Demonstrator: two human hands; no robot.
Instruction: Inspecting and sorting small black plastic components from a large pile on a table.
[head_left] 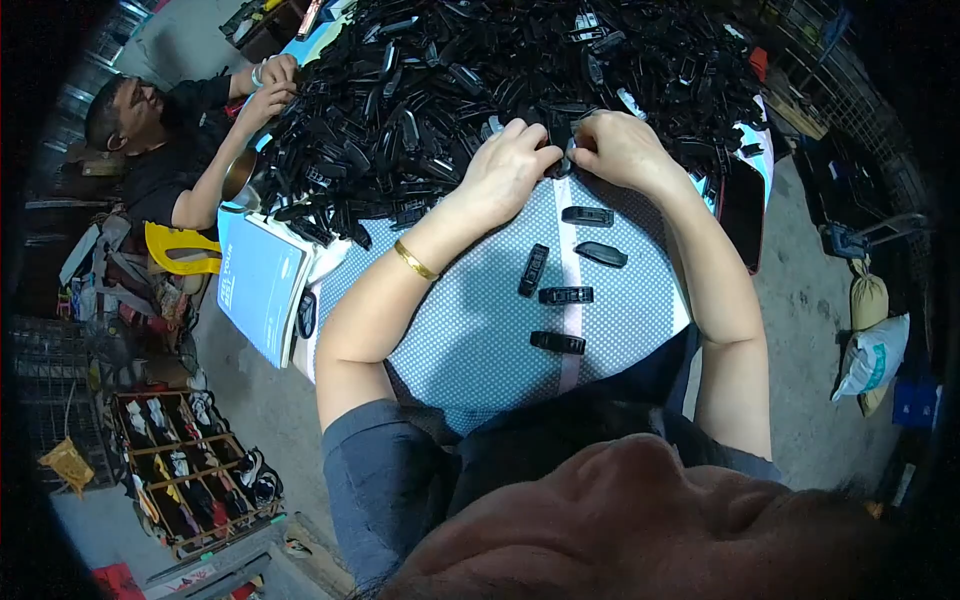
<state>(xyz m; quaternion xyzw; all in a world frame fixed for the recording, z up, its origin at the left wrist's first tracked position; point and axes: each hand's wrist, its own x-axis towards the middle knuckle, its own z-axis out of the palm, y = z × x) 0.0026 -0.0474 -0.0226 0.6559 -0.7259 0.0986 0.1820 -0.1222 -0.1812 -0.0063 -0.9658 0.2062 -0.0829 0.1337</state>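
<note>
At the near edge of a big heap of small black plastic parts [440, 75], my two hands meet over the table. My left hand [512, 165] has its fingers bent and pinched together. Opposite it, my right hand [618, 148] is closed in the same way. Between the fingertips sits a small black plastic part [561, 169], mostly covered by the fingers. Several similar oblong parts lie apart on the patterned cloth [470, 330] nearer to me, among them a slotted part [566, 295] and a smooth-backed part [601, 254].
A blue-covered book [262, 285] and a yellow curved object [182, 250] are at the table's left edge. Beyond them another person [160, 150] works at the heap. A dark flat item with a red edge [741, 215] rests at the right edge. Bags [872, 355] stand on the floor.
</note>
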